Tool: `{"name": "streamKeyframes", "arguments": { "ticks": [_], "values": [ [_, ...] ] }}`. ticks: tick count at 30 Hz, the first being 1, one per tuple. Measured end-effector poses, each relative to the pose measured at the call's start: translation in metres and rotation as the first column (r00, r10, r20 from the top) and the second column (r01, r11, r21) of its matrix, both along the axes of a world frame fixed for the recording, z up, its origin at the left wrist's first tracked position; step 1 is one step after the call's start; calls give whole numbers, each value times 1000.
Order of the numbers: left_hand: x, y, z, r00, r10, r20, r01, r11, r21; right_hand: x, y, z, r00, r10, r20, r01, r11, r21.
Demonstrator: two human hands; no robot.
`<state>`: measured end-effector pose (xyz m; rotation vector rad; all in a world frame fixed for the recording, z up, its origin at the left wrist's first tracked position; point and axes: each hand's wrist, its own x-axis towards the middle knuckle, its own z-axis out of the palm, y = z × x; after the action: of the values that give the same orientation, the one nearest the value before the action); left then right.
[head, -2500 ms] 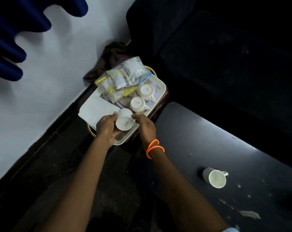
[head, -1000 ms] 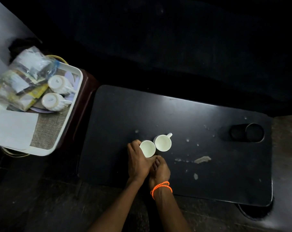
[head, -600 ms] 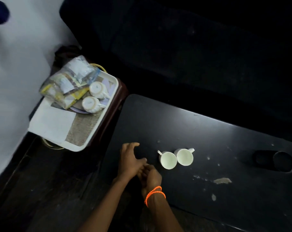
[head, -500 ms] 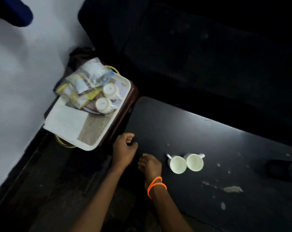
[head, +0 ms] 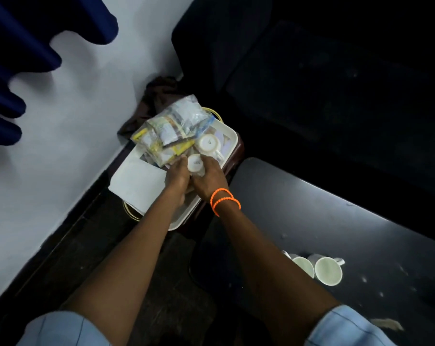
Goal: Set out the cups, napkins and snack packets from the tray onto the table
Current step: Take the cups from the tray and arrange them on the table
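Observation:
A white tray (head: 230, 132) rests on a dark stool left of the black table (head: 336, 216). On it lie a clear bag of snack packets (head: 171, 128), a white napkin (head: 136, 183) and an upturned white cup (head: 209, 143). My left hand (head: 177, 174) and my right hand (head: 207, 177) close together around a second upturned white cup (head: 194, 164) on the tray. Two white cups (head: 328, 270) (head: 304, 265) stand upright side by side on the table, the left one partly hidden by my right forearm.
A pale wall (head: 61, 146) runs along the left, with a dark blue curtain (head: 17, 58) hanging at the top left. A brown cloth (head: 159, 93) lies behind the tray. A dark seat (head: 323, 83) fills the far side. Pale scraps dot the table.
Both hands left the two cups on the table, moved left to the tray and closed around an upturned cup there. The view swung left toward the tray.

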<state>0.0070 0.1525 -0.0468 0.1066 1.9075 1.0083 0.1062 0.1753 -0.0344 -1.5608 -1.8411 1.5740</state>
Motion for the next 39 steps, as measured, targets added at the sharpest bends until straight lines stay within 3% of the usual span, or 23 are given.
{"name": "streamKeyframes", "arguments": {
  "ticks": [6,10,12,14,17,22,30,39],
  "values": [
    [-8,-2,-2,928,232,291,-245,970,7,1,-7,-8,979,-188,-83,179,979,-100],
    [4,-19,0,944,260,203,-288,949,125,17,-7,-7,858,-472,-204,382,850,-363],
    [13,-28,3,952,223,210,-268,939,217,33,-4,-7,798,-559,-225,396,768,-504],
    [23,-34,4,964,111,242,-184,935,304,56,-3,-7,780,-573,-249,370,745,-555],
    [44,-38,-1,965,-147,217,71,944,322,93,-3,-6,815,-530,-233,330,757,-564],
    [95,-37,-10,840,-532,108,480,820,311,158,5,-4,882,-451,-141,314,783,-537],
    [207,-39,-44,735,-633,-243,674,723,152,237,1,-27,888,-455,58,437,800,-410],
    [249,-61,-71,640,-702,-313,754,651,81,274,-28,-55,869,-480,122,486,782,-390]
  ]
}}
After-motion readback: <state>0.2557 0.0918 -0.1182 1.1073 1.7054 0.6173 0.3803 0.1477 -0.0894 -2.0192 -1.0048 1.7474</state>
